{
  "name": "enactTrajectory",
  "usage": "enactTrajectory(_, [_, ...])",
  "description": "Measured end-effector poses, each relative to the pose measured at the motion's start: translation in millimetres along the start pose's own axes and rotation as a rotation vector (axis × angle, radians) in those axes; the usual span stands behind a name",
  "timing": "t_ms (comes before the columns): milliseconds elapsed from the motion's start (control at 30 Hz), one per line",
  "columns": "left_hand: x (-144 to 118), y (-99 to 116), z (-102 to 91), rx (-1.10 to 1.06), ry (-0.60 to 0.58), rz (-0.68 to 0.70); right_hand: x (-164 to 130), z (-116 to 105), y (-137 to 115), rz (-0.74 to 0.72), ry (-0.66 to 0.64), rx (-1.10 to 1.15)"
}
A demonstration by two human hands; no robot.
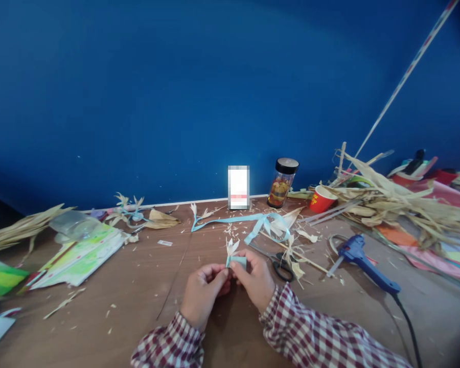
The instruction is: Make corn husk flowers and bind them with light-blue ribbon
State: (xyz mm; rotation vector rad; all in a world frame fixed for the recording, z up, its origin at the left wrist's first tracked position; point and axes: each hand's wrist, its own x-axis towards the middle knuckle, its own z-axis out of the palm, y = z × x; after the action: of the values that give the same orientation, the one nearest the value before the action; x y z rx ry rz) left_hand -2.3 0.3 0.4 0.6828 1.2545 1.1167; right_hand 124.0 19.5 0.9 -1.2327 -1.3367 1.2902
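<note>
Brown counter (138,276) carries a red cup (321,199) and a jar (282,185) with amber contents; left hand (204,291) and right hand (255,280) together pinch husk flower (232,248) with blue strip (240,262)

- I'm in a craft workspace.
- My bench's (145,286) right half: blue glue gun (368,264), black-handled scissors (276,259).
- Toward its right edge: heaped dry husks (391,202), coloured paper (397,236).

The light is soft, the edges blurred.
</note>
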Motion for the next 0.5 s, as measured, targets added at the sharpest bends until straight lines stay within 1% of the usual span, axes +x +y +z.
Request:
enactTrajectory(133, [-1.2,-0.6,0.3,-0.015,0.018,0.009,-1.7,-0.9,-0.6,-0.051,-0.008,-0.075])
enactTrajectory(333, [-2.4,1.2,1.5,0.023,0.004,-0.010,-0.9,-1.7,-0.6,-0.054,-0.014,-0.114])
enactTrajectory(500, [-1.5,3.7,-0.2,0.102,0.032,0.067,-0.1,-2.5,2.5,-0.057,-0.026,-0.142])
